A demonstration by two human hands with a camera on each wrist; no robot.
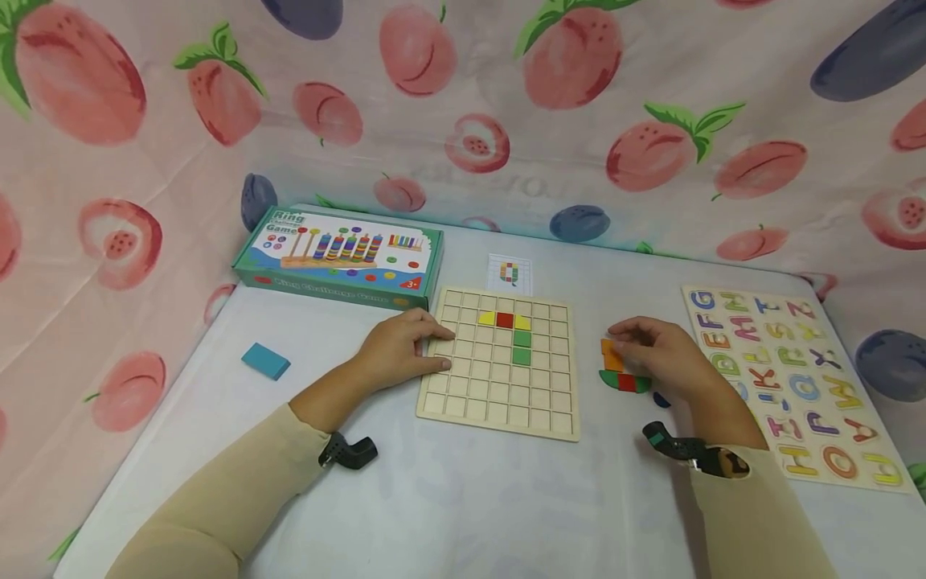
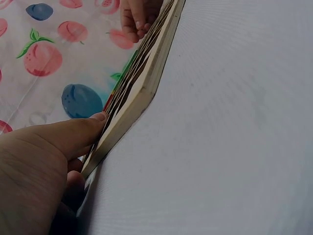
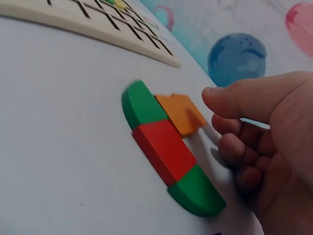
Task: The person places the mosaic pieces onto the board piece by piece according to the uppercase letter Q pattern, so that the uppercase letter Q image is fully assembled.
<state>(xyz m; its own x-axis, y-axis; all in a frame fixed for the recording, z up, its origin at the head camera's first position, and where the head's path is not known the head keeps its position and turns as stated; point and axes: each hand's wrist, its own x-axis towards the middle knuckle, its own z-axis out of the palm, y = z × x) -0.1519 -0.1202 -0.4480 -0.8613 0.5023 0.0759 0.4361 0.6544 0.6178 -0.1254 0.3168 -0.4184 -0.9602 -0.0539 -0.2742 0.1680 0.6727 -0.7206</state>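
Observation:
My left hand point(image 1: 401, 347) rests at the left edge of a pale wooden grid board point(image 1: 499, 414), thumb and fingertips touching its rim. On the board lie two yellow pieces point(image 1: 488, 318), a red square point(image 1: 504, 320) between them, and two green squares point(image 1: 522, 338) below the right one. My right hand point(image 1: 661, 354) is beside the orange pieces point(image 3: 180, 113), its fingers loosely curled and its thumb tip close to them. A red square block point(image 3: 165, 149) sits between two green rounded blocks point(image 3: 196, 191) next to the orange. A dark blue piece point(image 1: 661, 400) lies near the right wrist.
A small pattern card point(image 1: 510, 275) lies behind the board. At the back left is a Ring Challenge Game box point(image 1: 340, 257), with a blue block point(image 1: 265, 361) in front. An alphabet board point(image 1: 796, 386) lies at the right, partly behind the right arm. Fruit-print cloth hangs behind.

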